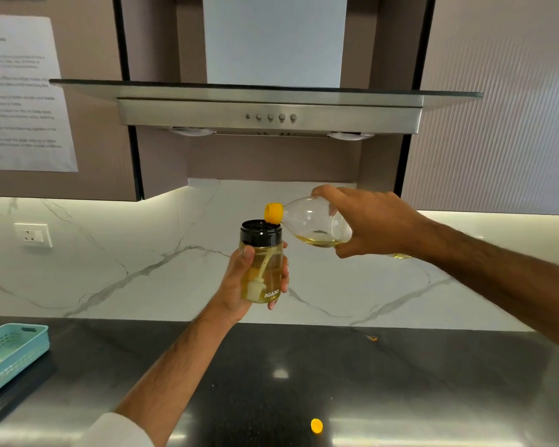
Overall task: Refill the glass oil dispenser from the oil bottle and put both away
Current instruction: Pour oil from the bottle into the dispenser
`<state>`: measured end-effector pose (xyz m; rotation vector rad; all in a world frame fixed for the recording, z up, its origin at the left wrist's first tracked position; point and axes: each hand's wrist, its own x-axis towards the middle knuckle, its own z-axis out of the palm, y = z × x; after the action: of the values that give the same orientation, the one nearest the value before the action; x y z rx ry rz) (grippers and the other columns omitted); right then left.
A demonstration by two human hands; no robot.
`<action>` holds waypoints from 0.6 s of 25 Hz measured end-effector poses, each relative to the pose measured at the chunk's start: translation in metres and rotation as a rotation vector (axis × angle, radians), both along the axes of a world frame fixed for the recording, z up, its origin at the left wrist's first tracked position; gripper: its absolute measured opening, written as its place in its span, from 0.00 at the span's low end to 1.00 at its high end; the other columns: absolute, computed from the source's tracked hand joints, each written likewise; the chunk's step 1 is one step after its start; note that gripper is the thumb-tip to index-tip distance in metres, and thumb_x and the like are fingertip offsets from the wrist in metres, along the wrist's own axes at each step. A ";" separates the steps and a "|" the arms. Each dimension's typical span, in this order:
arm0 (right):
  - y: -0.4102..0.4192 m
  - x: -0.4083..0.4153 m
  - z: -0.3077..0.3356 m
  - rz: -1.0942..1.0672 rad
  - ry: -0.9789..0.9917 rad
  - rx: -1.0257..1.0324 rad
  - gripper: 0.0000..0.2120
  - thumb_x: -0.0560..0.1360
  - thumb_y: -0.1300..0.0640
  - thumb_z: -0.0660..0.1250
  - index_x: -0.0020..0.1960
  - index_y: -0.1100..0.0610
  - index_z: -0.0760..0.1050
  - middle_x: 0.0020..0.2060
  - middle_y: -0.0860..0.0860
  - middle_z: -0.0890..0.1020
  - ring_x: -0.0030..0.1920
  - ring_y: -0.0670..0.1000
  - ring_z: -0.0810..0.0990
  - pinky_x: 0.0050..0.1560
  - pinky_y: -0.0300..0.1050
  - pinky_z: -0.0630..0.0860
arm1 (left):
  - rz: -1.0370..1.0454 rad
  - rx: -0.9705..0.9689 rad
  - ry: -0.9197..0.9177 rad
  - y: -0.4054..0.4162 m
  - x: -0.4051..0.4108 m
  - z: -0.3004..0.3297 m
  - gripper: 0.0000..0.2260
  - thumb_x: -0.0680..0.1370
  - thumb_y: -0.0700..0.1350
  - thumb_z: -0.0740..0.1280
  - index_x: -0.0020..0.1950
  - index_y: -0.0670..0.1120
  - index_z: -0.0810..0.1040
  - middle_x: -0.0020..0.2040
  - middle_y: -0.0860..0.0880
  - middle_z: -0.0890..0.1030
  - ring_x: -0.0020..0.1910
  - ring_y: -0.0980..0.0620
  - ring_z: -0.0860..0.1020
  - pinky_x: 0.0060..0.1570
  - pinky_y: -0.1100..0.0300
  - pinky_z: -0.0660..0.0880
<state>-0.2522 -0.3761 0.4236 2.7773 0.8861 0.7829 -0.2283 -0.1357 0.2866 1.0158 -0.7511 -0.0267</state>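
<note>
Pouring step. The oil bottle [317, 221], gripped in the right hand [368, 221], lay near-horizontal above the bench [400, 366], its yellow neck [273, 212] pointing left at the dispenser's black collar [260, 232]. The left hand [239, 285] gripped the upright glass dispenser [265, 269]. Next move probably required steeper tilting. A yellow cap [317, 425] lay near the bench's front edge.

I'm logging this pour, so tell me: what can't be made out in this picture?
Head view only:
- Oil bottle: rear half hidden by the right hand.
- Oil stream into the dispenser: none discernible at the yellow spout.
- Wall notice: print blurred.
- Blue tray: cut off by the left edge.
</note>
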 end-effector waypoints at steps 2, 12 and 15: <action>-0.006 0.003 -0.013 0.015 0.060 0.081 0.47 0.67 0.45 0.80 0.77 0.45 0.57 0.67 0.47 0.76 0.59 0.49 0.76 0.57 0.50 0.79 | 0.019 -0.002 0.004 -0.006 -0.002 -0.004 0.31 0.67 0.67 0.76 0.60 0.45 0.81 0.44 0.41 0.83 0.35 0.44 0.83 0.26 0.58 0.78; -0.028 0.043 -0.144 0.142 0.416 0.562 0.40 0.63 0.41 0.78 0.69 0.39 0.60 0.54 0.46 0.81 0.51 0.50 0.81 0.52 0.52 0.83 | 0.350 0.075 0.017 -0.019 -0.019 -0.049 0.33 0.68 0.70 0.73 0.60 0.47 0.80 0.44 0.41 0.82 0.36 0.44 0.82 0.27 0.57 0.76; -0.020 0.057 -0.199 0.122 0.560 0.753 0.38 0.65 0.48 0.81 0.67 0.44 0.63 0.52 0.47 0.83 0.50 0.46 0.83 0.45 0.40 0.80 | 0.430 0.102 0.037 -0.009 -0.018 -0.069 0.33 0.67 0.70 0.73 0.59 0.46 0.79 0.44 0.41 0.82 0.37 0.43 0.82 0.28 0.56 0.77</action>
<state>-0.1955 -0.3962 0.2249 3.7547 1.0002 0.3896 -0.2459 -0.1446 0.2174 1.2541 -0.4889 0.2890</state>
